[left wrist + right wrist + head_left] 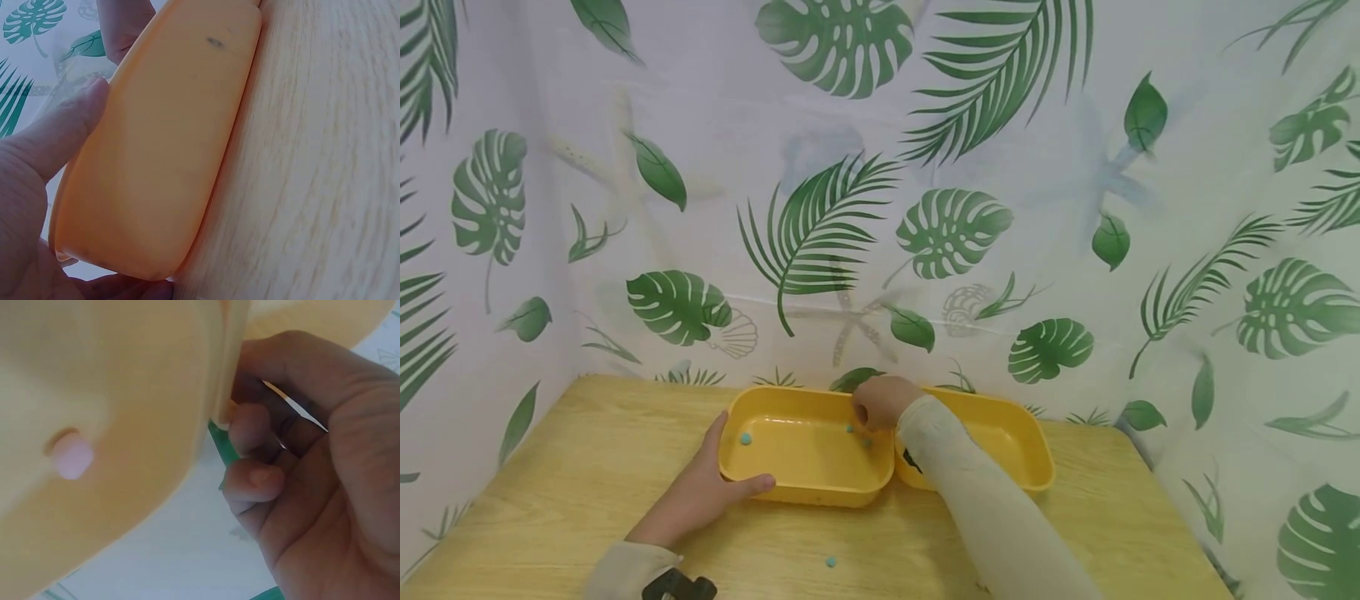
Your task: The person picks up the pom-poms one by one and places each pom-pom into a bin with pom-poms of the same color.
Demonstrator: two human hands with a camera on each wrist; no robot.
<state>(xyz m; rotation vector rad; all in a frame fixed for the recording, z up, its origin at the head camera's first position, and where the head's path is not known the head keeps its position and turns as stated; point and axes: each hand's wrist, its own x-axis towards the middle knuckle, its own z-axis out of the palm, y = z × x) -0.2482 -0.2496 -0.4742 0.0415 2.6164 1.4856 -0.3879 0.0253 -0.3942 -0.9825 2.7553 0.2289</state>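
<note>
My left hand (718,479) grips the left corner of a yellow plastic bin (805,498), thumb over the front rim and fingers along its left side. The left wrist view shows that thumb (69,125) against the bin's outer wall. Curled, my right hand (887,400) is at the bin's right back corner, beside a second yellow bin (1037,446). In the right wrist view its fingers (253,481) bend beside the rim; I cannot tell whether they pinch anything. Small blue balls lie in the left bin, one ball (746,438) near its left end.
Another small blue ball (831,562) lies on the wooden table (760,550) in front of the bins. A pale round ball (73,455) sits inside a bin in the right wrist view. Leaf-printed cloth (820,350) hangs behind the table and at both sides.
</note>
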